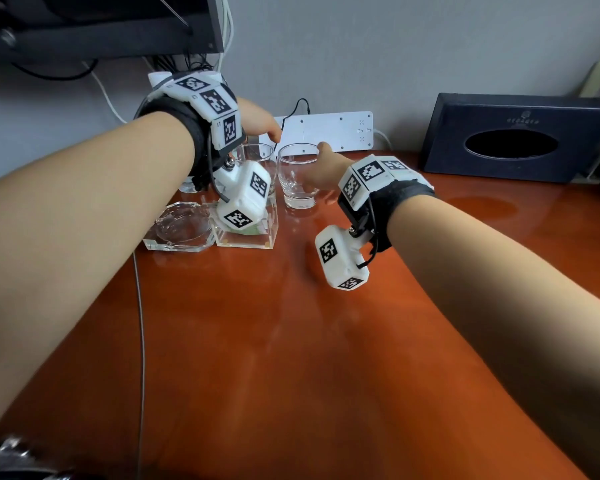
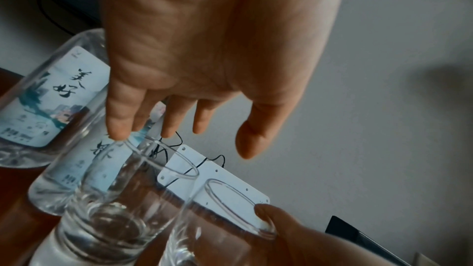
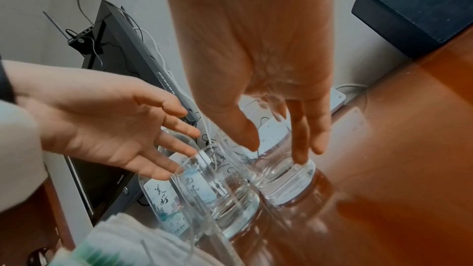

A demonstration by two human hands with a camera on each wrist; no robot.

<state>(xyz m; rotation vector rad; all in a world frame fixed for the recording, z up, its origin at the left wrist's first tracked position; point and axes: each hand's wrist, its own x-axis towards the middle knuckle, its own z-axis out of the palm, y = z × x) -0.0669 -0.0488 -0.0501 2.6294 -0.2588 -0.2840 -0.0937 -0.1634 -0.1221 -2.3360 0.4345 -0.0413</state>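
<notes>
Two clear empty drinking glasses stand side by side at the back of a reddish-brown desk (image 1: 291, 341). My left hand (image 1: 260, 123) hovers over the left glass (image 1: 257, 155) with straight, spread fingers (image 2: 179, 112); the little finger's tip is at its rim (image 2: 122, 199). My right hand (image 1: 324, 169) holds the right glass (image 1: 297, 183), thumb on one side and fingers on the other (image 3: 299, 139). In the left wrist view the right thumb (image 2: 266, 215) lies against that glass's rim (image 2: 225, 205).
Water bottles with blue-white labels (image 2: 38, 108) stand left of the glasses. A clear glass ashtray (image 1: 181, 226) and a clear acrylic box (image 1: 253, 233) sit in front. A dark tissue box (image 1: 513, 140), a white power strip (image 1: 326, 129), a monitor (image 1: 101, 26) and a thin cable (image 1: 141, 341) are nearby.
</notes>
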